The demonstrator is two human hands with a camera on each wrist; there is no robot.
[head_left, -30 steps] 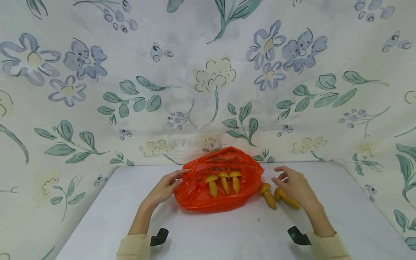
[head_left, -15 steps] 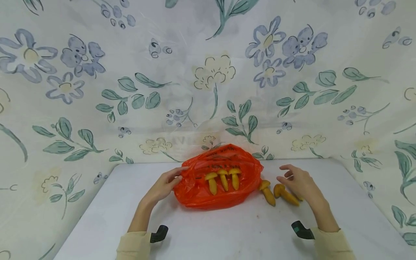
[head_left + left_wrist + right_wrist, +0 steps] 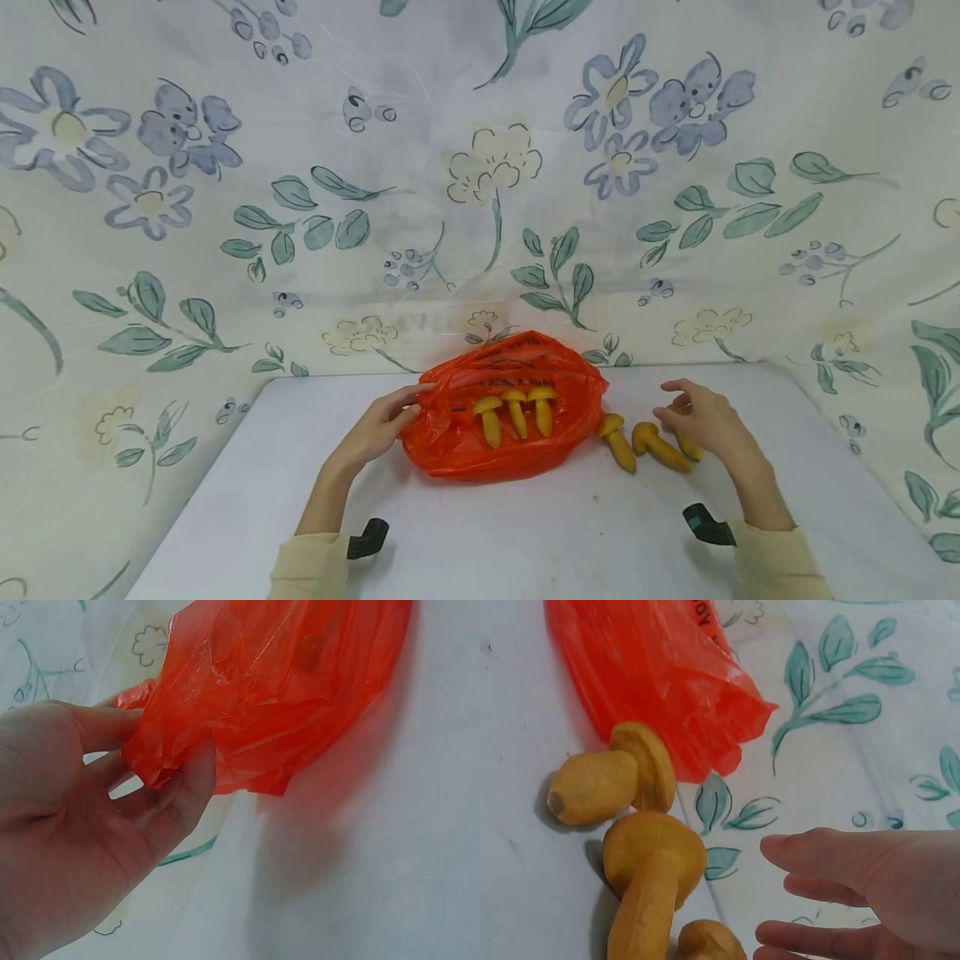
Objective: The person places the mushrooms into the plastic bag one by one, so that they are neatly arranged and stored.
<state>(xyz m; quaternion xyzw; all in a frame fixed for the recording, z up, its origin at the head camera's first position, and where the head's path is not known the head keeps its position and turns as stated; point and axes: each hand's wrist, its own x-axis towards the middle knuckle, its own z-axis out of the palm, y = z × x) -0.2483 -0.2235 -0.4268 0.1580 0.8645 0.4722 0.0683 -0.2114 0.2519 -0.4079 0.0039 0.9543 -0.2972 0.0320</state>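
A red plastic bag (image 3: 457,462) lies spread on the table, dark print across its far part. Three yellow-brown mushrooms (image 3: 516,415) rest side by side on it. My left hand (image 3: 380,429) holds the bag's left edge; in the left wrist view the fingers (image 3: 184,795) bend round the crumpled film. Right of the bag lie three more mushrooms: one beside its edge (image 3: 617,442), a second mushroom (image 3: 663,448), and a third mushroom (image 3: 688,447) partly hidden by my right hand (image 3: 705,423). That hand hovers with relaxed fingers, holding nothing, as the right wrist view also shows.
The white table (image 3: 525,542) ends at a flower-patterned cloth (image 3: 480,225) hanging behind it. A black device (image 3: 367,540) sticks out at the left wrist, and another black device (image 3: 707,525) at the right wrist.
My right hand has drawn off to the right, away from the bag, uncovering more of the mushrooms there. The left hand stays at the bag's edge. The head view has shifted slightly.
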